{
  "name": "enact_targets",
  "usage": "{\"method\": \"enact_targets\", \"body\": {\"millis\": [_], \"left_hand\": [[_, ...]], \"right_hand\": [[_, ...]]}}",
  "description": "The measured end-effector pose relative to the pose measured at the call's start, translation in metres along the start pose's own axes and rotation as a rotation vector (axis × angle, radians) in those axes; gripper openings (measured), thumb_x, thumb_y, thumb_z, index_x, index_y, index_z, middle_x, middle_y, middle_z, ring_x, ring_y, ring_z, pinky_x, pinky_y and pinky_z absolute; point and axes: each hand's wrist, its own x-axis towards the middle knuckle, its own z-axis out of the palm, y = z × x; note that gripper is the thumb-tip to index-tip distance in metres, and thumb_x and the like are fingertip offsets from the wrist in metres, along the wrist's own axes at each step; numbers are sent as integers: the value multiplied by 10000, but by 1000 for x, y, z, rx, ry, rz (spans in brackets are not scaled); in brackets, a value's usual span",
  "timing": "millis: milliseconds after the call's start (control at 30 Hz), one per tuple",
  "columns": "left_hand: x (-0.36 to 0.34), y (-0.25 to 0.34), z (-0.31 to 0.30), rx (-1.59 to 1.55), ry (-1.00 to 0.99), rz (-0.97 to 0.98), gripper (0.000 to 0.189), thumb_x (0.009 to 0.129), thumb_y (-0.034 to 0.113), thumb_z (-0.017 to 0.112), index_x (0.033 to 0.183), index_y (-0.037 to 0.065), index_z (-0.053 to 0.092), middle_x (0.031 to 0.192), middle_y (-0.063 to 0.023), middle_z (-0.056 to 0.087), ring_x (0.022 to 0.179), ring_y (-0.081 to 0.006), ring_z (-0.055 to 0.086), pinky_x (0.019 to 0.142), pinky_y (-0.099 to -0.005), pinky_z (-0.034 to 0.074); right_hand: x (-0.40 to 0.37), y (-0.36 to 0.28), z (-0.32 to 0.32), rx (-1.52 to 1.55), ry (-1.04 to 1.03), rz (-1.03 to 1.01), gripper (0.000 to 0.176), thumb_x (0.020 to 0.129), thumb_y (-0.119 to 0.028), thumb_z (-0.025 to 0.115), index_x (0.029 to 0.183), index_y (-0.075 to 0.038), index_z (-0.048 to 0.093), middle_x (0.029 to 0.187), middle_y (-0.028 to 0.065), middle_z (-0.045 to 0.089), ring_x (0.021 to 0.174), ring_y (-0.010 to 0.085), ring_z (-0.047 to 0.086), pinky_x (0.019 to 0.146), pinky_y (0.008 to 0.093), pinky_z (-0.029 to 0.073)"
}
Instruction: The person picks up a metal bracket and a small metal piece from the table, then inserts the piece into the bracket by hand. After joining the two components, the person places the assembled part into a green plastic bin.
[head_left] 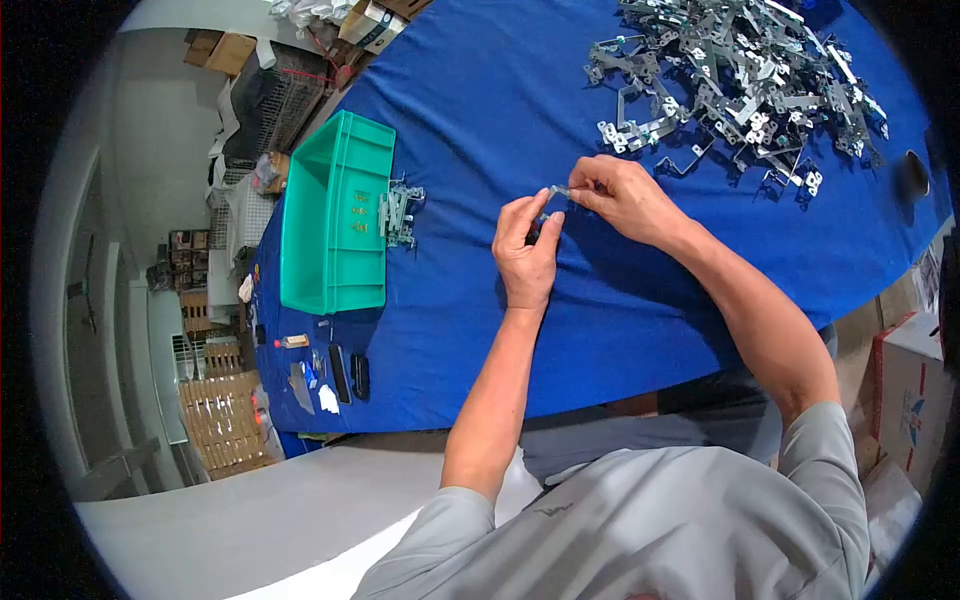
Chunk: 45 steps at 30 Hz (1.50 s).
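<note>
Silvery metal, thin and bent: a small metal piece [558,191] sits between both hands, above the cloth. Left hand [525,252]: thumb and forefinger bracket the piece, gripping its near part. Right hand [622,198]: fingertips closed on the other end, remaining fingers curled in. Exact contact is too small to make out.

Handling, my judgement: a light pinch at both ends suits so slight a part; forearms low and steady, fingertips off any sharp edges, bend kept in plain sight.

Beyond the fingers, blue cloth [460,130], creased. To the left, a small stack of metal parts [399,214] lies just beside a green crate [358,275]. Past the right hand, well apart from the crate, a loose, tangled heap of metal brackets [748,88].
</note>
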Motion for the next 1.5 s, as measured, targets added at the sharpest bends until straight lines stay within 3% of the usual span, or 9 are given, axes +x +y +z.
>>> {"method": "enact_targets", "body": {"millis": [67,267,467,767,1167,1267,1367,1467,1500], "left_hand": [[0,-4,1,-6,14,39,332,848,36,777,1179,45,744,1068,-78,683,886,-162,653,793,-276,525],[-5,-15,0,-146,-12,-133,268,922,83,735,1176,0,727,1033,-72,678,804,-112,647,718,-260,531],[-6,-17,1,-292,46,-250,251,1001,119,657,1202,-28,694,984,-53,663,671,-76,614,614,-229,517],[-5,-11,2,-257,46,-205,241,986,103,675,1192,-17,704,993,-55,663,678,-71,607,605,-220,504],[-6,-11,3,-244,39,-250,244,951,113,717,1160,-13,722,994,-61,673,705,-78,608,623,-239,506],[-4,-14,3,-81,63,-73,253,929,110,742,1159,5,728,1010,-66,679,759,-96,619,680,-249,519],[-3,-9,3,-98,64,-81,264,907,102,762,1156,18,734,1019,-67,680,798,-111,625,725,-258,523],[-3,-9,5,-104,69,-72,267,897,90,768,1151,14,734,1023,-64,681,789,-109,624,721,-259,523],[-3,-8,5,-92,66,-70,268,893,86,769,1149,13,734,1023,-63,681,789,-109,626,721,-260,524]], "right_hand": [[0,6,2,-18,87,-120,154,946,-156,677,1005,-23,628,904,56,606,759,164,540,695,330,452],[1,-7,0,225,145,-10,148,986,-156,628,979,-9,611,837,21,583,763,98,529,681,291,449],[2,-3,4,284,-50,51,197,1022,-170,582,1012,19,636,814,15,612,732,82,539,652,272,455],[-1,-15,-5,44,-43,62,204,978,-159,618,990,39,665,718,36,600,669,88,527,603,289,436],[0,-9,-2,73,10,34,183,951,-142,656,978,39,664,684,43,570,645,89,462,577,319,414],[-2,-6,0,31,64,-38,174,949,-137,668,963,36,654,680,77,580,625,123,511,577,342,429],[-3,2,5,-63,118,-110,170,954,-135,669,958,31,638,687,116,598,613,190,575,582,371,452],[-3,-4,1,-84,86,-45,163,932,-132,660,964,25,634,771,236,664,758,426,676,669,496,503],[-3,-3,2,-75,80,-43,160,936,-129,653,967,25,624,773,239,662,765,432,674,672,499,503]]}}
